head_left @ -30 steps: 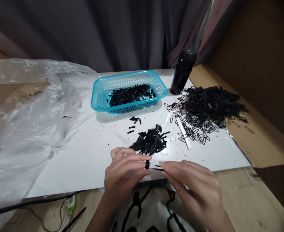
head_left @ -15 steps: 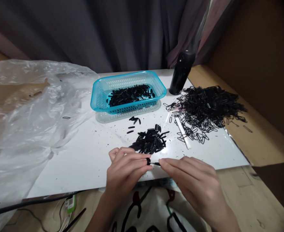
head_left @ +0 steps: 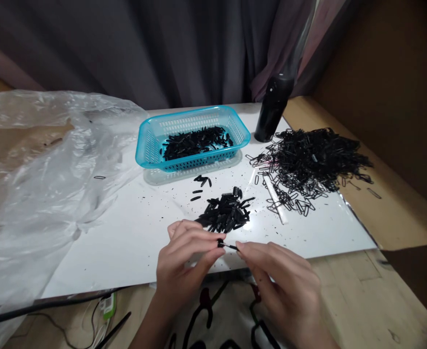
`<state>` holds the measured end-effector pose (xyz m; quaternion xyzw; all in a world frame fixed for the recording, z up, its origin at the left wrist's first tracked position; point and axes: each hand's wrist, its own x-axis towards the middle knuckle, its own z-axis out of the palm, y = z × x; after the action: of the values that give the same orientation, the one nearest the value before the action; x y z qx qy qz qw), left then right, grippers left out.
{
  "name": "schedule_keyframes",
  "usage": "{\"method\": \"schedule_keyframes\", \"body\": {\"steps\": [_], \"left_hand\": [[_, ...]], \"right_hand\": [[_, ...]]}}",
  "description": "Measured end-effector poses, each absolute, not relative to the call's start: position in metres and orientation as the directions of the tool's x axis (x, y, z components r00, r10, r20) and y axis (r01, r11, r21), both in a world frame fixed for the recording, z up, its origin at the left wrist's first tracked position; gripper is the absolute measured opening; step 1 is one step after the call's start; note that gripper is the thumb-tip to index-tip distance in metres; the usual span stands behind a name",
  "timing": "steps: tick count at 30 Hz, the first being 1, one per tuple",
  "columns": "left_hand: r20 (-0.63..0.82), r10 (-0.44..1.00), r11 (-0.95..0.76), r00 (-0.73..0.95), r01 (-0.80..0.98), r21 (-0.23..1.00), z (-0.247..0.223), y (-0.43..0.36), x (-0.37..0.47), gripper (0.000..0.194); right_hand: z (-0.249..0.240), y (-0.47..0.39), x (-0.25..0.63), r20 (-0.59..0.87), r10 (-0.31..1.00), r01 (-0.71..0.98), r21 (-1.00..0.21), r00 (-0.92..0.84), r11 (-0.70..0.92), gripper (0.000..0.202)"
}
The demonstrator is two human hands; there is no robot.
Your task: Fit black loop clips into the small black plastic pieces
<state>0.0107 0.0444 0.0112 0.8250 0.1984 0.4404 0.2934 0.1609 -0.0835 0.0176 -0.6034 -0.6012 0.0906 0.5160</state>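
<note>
Near the table's front edge, my left hand (head_left: 187,254) pinches a small black piece (head_left: 220,243) between thumb and fingers. My right hand (head_left: 284,278) grips a thin tool with a metal tip (head_left: 230,246), its dark rear part going into the fingers. The tip meets the black piece or comes very close to it; contact is too small to make out. Just beyond my fingers lies a pile of slim black pieces (head_left: 226,212), with a few strays behind it.
A blue basket (head_left: 191,162) of similar black pieces stands at the back. On the right are a heap of thin black loops (head_left: 315,157), a white strip (head_left: 275,198) and a dark bottle-shaped object (head_left: 271,111). Clear plastic sheeting (head_left: 53,194) covers the left.
My right hand has shifted slightly left, its fingers more curled. My left hand has turned a little, and the small black piece now sits at a different angle.
</note>
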Motion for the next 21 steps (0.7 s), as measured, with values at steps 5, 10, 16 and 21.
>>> {"method": "schedule_keyframes", "body": {"steps": [5, 10, 16, 21], "left_hand": [[0.632, 0.582, -0.773, 0.511, 0.108, 0.625, 0.009, 0.045, 0.007, 0.009], [0.657, 0.549, -0.810, 0.517, 0.136, 0.570, 0.008, 0.041, 0.005, 0.007], [0.676, 0.571, -0.797, 0.466, 0.115, 0.593, 0.010, 0.043, 0.005, 0.013], [0.672, 0.582, -0.790, 0.458, 0.119, 0.602, 0.008, 0.044, 0.003, 0.013]], "right_hand": [[0.015, -0.074, 0.149, 0.536, 0.768, 0.605, -0.756, 0.351, 0.251, 0.030], [0.011, -0.068, 0.157, 0.550, 0.671, 0.645, -0.752, 0.498, 0.137, 0.030], [0.019, -0.075, 0.166, 0.539, 0.755, 0.627, -0.746, 0.373, 0.224, 0.030], [0.020, -0.082, 0.167, 0.533, 0.805, 0.649, -0.714, 0.261, 0.262, 0.032]]}}
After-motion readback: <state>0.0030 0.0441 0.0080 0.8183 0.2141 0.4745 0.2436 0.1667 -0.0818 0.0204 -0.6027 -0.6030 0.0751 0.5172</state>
